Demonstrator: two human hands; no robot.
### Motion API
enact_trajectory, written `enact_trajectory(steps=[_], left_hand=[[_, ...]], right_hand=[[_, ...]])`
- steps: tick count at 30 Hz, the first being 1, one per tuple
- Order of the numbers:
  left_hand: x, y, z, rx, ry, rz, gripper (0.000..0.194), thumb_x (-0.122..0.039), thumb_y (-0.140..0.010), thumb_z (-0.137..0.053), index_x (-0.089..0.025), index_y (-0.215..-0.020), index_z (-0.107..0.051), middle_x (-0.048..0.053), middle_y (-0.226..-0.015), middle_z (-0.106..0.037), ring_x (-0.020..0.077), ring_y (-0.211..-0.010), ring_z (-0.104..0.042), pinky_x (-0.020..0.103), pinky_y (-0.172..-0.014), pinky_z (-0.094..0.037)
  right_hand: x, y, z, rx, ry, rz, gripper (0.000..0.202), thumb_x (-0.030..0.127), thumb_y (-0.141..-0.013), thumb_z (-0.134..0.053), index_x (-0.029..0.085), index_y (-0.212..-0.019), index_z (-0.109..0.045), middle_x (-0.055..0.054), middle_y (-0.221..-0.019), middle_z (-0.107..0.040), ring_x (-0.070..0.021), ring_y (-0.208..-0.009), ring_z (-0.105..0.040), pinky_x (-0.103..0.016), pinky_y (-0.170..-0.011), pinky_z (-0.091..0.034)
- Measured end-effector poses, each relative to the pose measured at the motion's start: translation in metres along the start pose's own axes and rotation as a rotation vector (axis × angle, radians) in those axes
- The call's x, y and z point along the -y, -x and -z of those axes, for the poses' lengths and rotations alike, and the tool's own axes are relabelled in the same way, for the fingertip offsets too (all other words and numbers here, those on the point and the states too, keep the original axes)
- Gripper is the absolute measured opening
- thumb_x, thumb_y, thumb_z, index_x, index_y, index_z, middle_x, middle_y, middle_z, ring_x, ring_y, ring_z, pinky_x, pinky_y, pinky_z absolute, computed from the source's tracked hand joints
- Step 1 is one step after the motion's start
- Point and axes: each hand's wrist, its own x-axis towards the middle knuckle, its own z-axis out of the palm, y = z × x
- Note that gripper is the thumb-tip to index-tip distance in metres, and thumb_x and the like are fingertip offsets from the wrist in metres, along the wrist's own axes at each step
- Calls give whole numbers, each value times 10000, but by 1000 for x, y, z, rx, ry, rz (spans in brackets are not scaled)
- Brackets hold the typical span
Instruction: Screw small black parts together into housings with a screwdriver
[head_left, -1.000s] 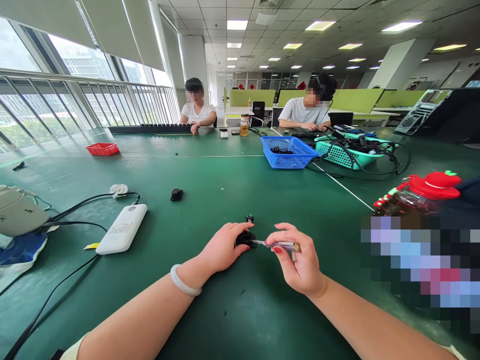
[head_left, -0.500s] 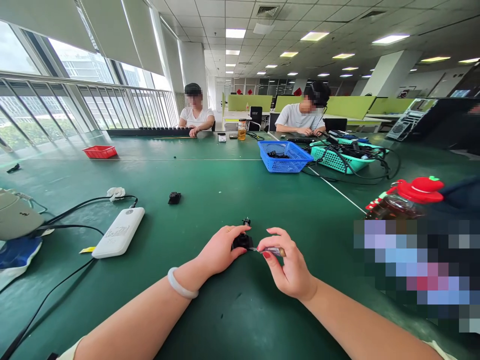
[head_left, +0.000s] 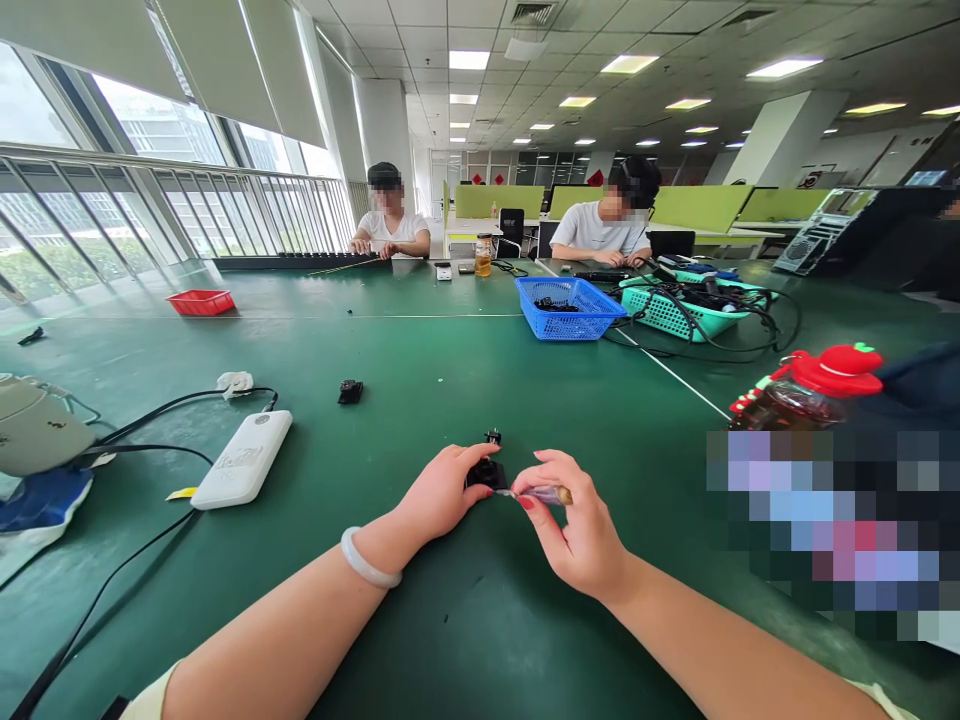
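Note:
A small black device [head_left: 487, 473] rests on the green table [head_left: 420, 350] in front of me. My left hand [head_left: 444, 490] grips it from the left, between thumb and fingers. From the right, my right hand [head_left: 574, 515] holds a small screwdriver [head_left: 546, 494] with a clear purplish handle, pinched between thumb and fingers. Its thin metal tip points left and reaches the device's right edge; the exact contact point is too small to make out. Just beyond the device stands a small black part [head_left: 493, 437].
A white power bank [head_left: 244, 460] with cables lies left, a black piece [head_left: 350, 391] farther ahead. Beyond are a red tray [head_left: 201, 302], a blue basket [head_left: 570, 310] and a teal basket [head_left: 679, 310] with cables. A red-lidded bottle [head_left: 814, 390] stands right. Two people sit across.
The view has shifted slightly. Both my hands keep nearly the same hold on the device and screwdriver. Across the table, the left person's hands have moved apart along the black strip.

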Motion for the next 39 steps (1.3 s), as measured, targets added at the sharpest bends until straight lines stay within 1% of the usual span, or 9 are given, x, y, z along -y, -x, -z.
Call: enact_trajectory(steps=[3,6,9,14,20,27,32,35,39], left_hand=[[1,0,0,6,8,-10,528,-214,-866,-676,-263,-1379,-558,75,-1145,-682,253,-1095,-615,417,-998,-488],[2,0,-1,4,14,-24,537,-207,-858,-682,-258,-1378,-557,82,-1157,-679,253,-1094,-616,421,-1005,-485],[4,0,-2,7,9,-42,525,-209,-861,-676,-263,-1370,-560,80,-1165,-682,258,-1109,-616,428,-1009,-487],[5,0,-3,3,-3,-65,549,-192,-859,-677,-256,-1387,-544,89,-1207,-677,265,-1135,-615,445,-1026,-483],[1,0,-1,-27,13,-130,471,-182,-890,-647,-252,-1349,-567,80,-1283,-665,254,-1172,-600,445,-1053,-475],[1,1,0,-67,23,-188,434,-141,-900,-597,-255,-1318,-586,92,-1321,-619,249,-1217,-573,458,-1077,-467],[4,1,-1,-139,-37,-197,391,-128,-925,-526,-251,-1288,-601,87,-1298,-613,245,-1219,-554,467,-1094,-452],[2,2,0,-220,-70,-161,404,-137,-943,-482,-245,-1323,-573,89,-1322,-597,245,-1245,-525,471,-1113,-429],[1,2,2,-337,-155,-56,463,-154,-966,-415,-229,-1416,-498,103,-1361,-575,259,-1267,-498,482,-1108,-421]], right_hand=[[5,0,2,-23,8,39,351,90,-950,-479,266,-1244,-402,-27,-924,-719,-159,-718,-706,-531,-962,-534],[2,0,-1,-9,45,40,324,99,-961,-472,262,-1235,-420,-28,-941,-728,-160,-738,-717,-540,-982,-523],[-4,3,-5,42,63,-29,296,129,-976,-462,262,-1238,-420,-34,-961,-729,-169,-767,-720,-536,-1008,-515],[-8,7,-10,105,69,-118,283,134,-973,-448,255,-1227,-414,-59,-1007,-731,-214,-934,-722,-510,-1006,-521],[-8,1,-8,141,145,-149,222,122,-950,-479,267,-1118,-494,-28,-979,-740,-207,-842,-711,-519,-1010,-491],[-15,1,-6,90,173,-197,99,197,-943,-566,256,-1018,-538,-8,-912,-753,-193,-802,-706,-526,-1036,-444],[-11,-4,5,-35,162,-28,138,167,-924,-599,268,-1008,-555,-3,-876,-758,-175,-744,-716,-493,-1000,-481],[-9,-7,10,-123,137,41,198,112,-904,-608,266,-1021,-566,-20,-935,-772,-189,-831,-746,-481,-987,-508],[-17,-5,7,-145,99,11,201,90,-909,-589,267,-1004,-597,-21,-964,-780,-188,-863,-764,-498,-1031,-515]])
